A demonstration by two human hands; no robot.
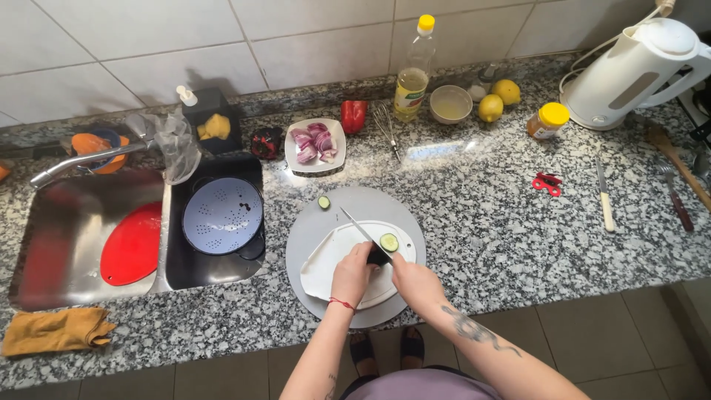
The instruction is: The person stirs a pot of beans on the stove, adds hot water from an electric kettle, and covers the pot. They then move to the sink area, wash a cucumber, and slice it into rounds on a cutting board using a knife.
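Roughly L to R, head view, granite table point(489, 237):

- Yellow cloth point(55, 331), crumpled, at the near L edge.
- Steel sink point(44, 244): red round mat point(132, 244) in L basin; pale blue colander point(222, 215) in the dark R basin. Tap point(81, 159) above, clear plastic bag point(176, 144) hung at its end. Orange bowl point(95, 144) behind the tap.
- Black holder w/ yellow sponge point(215, 126), small pump bottle beside it.
- Small white plate point(294, 148) w/ red onion pieces point(315, 142); red pepper point(354, 115) just R of it; wire whisk point(386, 126) near.
- Grey round board point(311, 237), white cutting sheet point(326, 270) on top.
- Left hand point(352, 272): forearm up from below, red thread at wrist, fingers curled down and closed on a cucumber point(387, 243). Cut end faces up, pale green w/ dark rind. One loose slice point(324, 202) at board's far edge.
- Right hand point(416, 283): tattooed forearm coming in from lower R, fingers closed on the handle of a knife point(355, 224); blade angles up-left over the sheet, just beside the cucumber.
- Oil bottle point(413, 70), clear, yellow cap, green-yellow label, by the tiled wall.
- Small bowl point(450, 104); two lemons point(498, 100) R of it.
- Jar point(548, 120), yellow lid, amber contents.
- Red small tool point(547, 184); white-handled knife point(605, 196) lying apart.
- White electric kettle point(637, 70), far R corner; wooden spoon point(670, 152) and fork point(674, 192) at the R edge.
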